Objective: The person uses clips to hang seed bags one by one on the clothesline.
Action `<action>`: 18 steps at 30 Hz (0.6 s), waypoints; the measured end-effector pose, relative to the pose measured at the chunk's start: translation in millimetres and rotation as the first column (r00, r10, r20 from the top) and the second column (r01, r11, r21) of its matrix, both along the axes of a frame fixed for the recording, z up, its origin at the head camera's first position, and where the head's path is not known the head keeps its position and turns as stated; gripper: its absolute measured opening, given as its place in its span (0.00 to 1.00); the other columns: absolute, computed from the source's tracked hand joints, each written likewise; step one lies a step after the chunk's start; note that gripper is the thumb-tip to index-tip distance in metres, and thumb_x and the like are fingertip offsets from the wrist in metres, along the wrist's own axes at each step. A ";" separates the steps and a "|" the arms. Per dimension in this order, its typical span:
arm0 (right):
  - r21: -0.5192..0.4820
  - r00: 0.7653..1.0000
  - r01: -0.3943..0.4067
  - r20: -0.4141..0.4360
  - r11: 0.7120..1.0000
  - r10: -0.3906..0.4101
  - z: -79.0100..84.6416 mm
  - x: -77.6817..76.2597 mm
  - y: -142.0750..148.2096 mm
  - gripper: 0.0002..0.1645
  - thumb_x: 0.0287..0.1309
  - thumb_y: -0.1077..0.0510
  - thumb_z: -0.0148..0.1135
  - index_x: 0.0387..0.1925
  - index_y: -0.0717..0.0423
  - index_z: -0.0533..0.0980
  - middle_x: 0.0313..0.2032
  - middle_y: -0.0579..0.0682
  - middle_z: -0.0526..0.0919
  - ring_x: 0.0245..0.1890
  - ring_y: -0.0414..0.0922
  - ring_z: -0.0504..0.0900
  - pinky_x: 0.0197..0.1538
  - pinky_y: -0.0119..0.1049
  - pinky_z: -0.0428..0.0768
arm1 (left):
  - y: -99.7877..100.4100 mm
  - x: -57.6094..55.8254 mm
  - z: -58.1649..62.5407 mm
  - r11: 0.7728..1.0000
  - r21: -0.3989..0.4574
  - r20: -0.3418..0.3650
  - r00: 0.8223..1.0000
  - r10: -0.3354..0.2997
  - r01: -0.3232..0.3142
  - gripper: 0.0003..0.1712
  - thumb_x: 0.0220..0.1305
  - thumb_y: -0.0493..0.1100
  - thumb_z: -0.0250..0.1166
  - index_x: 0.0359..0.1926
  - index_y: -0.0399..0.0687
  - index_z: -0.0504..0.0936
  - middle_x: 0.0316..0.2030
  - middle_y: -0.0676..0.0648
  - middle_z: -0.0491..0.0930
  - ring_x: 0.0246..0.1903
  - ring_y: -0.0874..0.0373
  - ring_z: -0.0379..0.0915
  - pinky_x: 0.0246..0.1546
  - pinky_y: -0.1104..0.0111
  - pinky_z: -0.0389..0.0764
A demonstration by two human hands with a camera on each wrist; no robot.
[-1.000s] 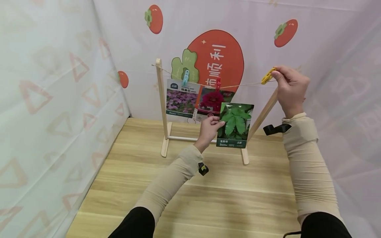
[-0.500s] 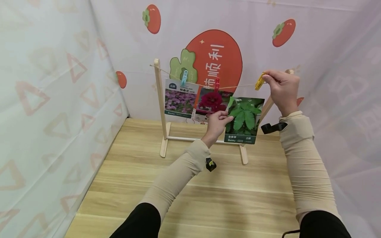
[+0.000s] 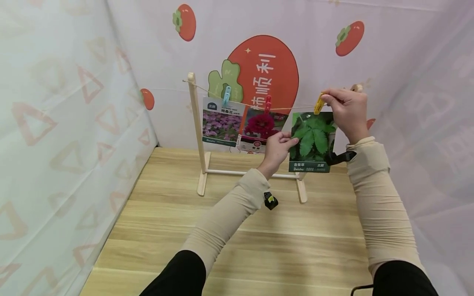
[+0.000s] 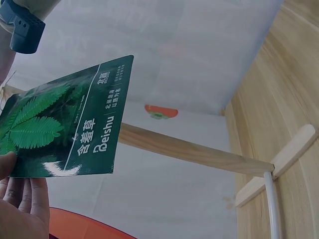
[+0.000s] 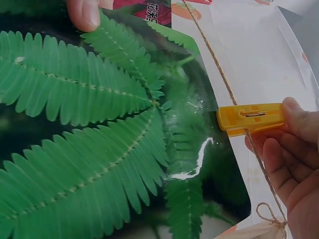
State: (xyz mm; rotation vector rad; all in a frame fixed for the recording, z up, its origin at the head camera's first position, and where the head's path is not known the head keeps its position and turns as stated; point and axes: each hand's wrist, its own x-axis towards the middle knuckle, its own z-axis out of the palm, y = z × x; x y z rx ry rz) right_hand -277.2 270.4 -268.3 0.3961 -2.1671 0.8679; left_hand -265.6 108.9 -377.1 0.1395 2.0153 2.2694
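My left hand point(image 3: 277, 151) pinches the left edge of a green-leaf seed packet point(image 3: 312, 142), its thumb across the front. The packet's top edge lies just under the twine point(image 5: 215, 57). Between thumb and fingers my right hand point(image 3: 349, 113) holds a yellow clothespin point(image 5: 251, 117) at the twine; its tip meets the packet's top edge, though I cannot tell whether it bites the packet. To the left hang a purple-flower packet point(image 3: 221, 125) under a blue clothespin point(image 3: 227, 96) and a magenta-flower packet point(image 3: 261, 125) under a red clothespin point(image 3: 268, 103).
A wooden stand, with its left post point(image 3: 197, 123) and white crossbar point(image 3: 233, 172), carries the twine on a wooden tabletop point(image 3: 237, 246). Behind it hangs a white cloth backdrop point(image 3: 314, 24) with printed persimmons. A patterned cloth wall point(image 3: 63, 135) rises on the left.
The left hand has moved the green-leaf packet right and up to the twine. The right hand has shifted slightly left and lower, turning the yellow clothespin more upright.
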 end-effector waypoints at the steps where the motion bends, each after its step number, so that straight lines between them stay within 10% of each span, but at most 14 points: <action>1: 0.004 1.000 0.000 0.000 1.000 0.000 0.1 -0.1 0.0 0.11 0.60 0.60 0.65 0.35 0.67 0.85 0.34 0.64 0.87 0.28 0.16 0.71 0.35 0.14 0.67 | 0.8 -0.4 0.3 1.000 0.001 -0.002 1.000 0.004 -0.004 0.15 0.62 0.38 0.67 0.49 0.37 0.82 0.45 0.39 0.86 0.43 0.54 0.83 0.32 0.75 0.76; 18: 0.097 0.983 -0.025 0.182 0.995 0.007 6.4 5.4 5.3 0.17 0.64 0.57 0.62 0.48 0.67 0.82 0.43 0.63 0.86 0.33 0.14 0.69 0.39 0.09 0.68 | 5.3 -3.9 2.1 1.000 0.020 0.003 1.000 0.021 -0.022 0.14 0.63 0.37 0.66 0.49 0.37 0.81 0.44 0.38 0.86 0.32 0.67 0.74 0.28 0.76 0.72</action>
